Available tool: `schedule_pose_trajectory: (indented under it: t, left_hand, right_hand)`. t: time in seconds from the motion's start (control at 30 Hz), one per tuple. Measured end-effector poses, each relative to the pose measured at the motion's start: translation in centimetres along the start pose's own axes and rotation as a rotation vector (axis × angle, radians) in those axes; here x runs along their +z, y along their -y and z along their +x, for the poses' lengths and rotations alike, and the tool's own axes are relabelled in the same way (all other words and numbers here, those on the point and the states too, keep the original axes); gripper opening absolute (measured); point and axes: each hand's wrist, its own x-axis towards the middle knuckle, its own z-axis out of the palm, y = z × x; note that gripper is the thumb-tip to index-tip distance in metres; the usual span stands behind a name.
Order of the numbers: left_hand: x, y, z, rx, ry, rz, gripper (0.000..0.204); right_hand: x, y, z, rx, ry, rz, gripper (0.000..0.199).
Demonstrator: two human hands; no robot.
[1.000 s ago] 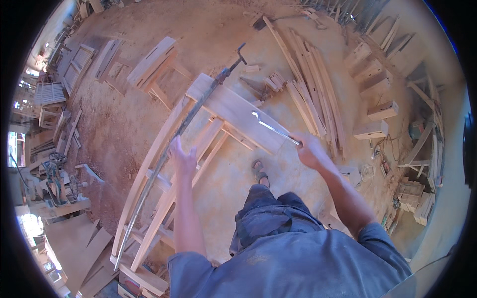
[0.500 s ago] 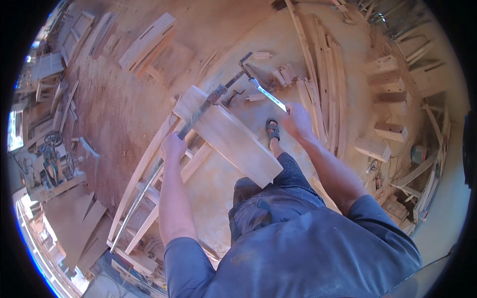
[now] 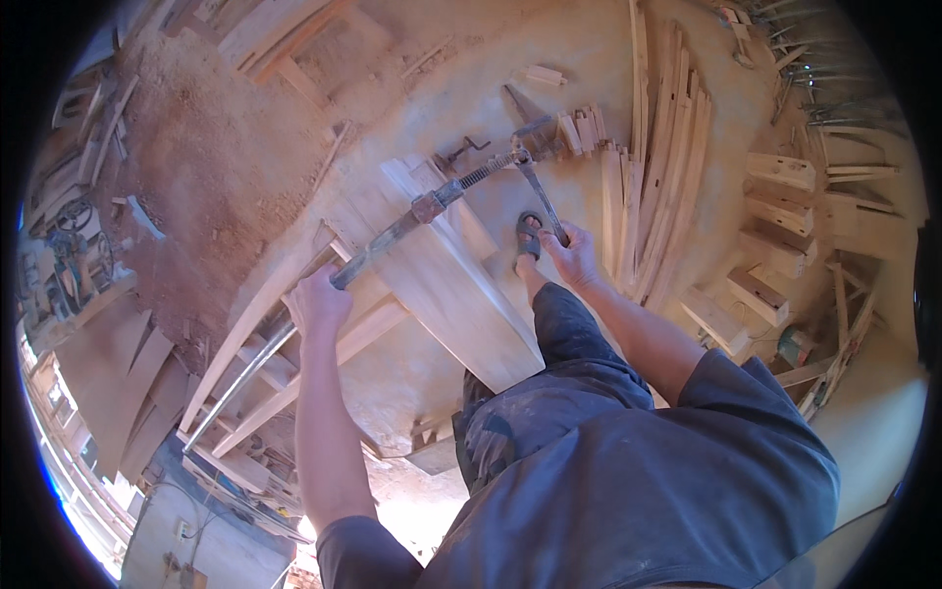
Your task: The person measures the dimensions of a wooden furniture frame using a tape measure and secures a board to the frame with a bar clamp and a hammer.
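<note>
**Inspector:** Report the left hand.

**Assistant:** The left hand (image 3: 319, 299) is wrapped fully around the bar of a long metal bar clamp (image 3: 392, 234), fingers curled closed on it with no gap visible. The bar runs diagonally, from low on the left, through the fist, up to a threaded screw section near the top centre.

**Inspector:** And the right hand?

**Assistant:** The right hand (image 3: 574, 257) is closed on the lower end of the crank handle (image 3: 540, 201), a slim metal rod that meets the clamp's screw head at its upper end. The fingers are folded round it; the thumb's position cannot be told.

**Inspector:** Where does the clamp sit?

**Assistant:** It lies across a pale wooden board (image 3: 461, 285), which rests tilted on a wooden frame (image 3: 294, 363). The bar appears to touch the board's upper face.

**Inspector:** Surroundings?

**Assistant:** A sandalled foot (image 3: 529, 236) stands just beside the right hand. Long timber strips (image 3: 667, 147) lie on the sawdust floor (image 3: 216, 167) to the right, with stacked wooden blocks (image 3: 775, 226) beyond.
</note>
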Motion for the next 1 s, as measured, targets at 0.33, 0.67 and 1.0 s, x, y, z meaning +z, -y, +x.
schedule_pose_trajectory:
  t: [0.33, 0.67, 1.0]
  left_hand:
    - [1.2, 0.8, 0.8, 0.072, -0.029, 0.015, 0.033]
    - [0.7, 2.7, 0.0, 0.122, -0.025, -0.063, 0.034]
    - [0.2, 2.9, 0.1, 0.091, 0.05, -0.088, 0.034]
  right_hand:
    - [7.7, -9.1, 13.8, -0.12, 0.028, -0.112, 0.023]
    - [-11.7, 10.6, 24.5, -0.938, 0.415, -0.967, 0.024]
    - [-0.8, 35.9, 20.6, -1.062, 0.687, -2.144, 0.016]
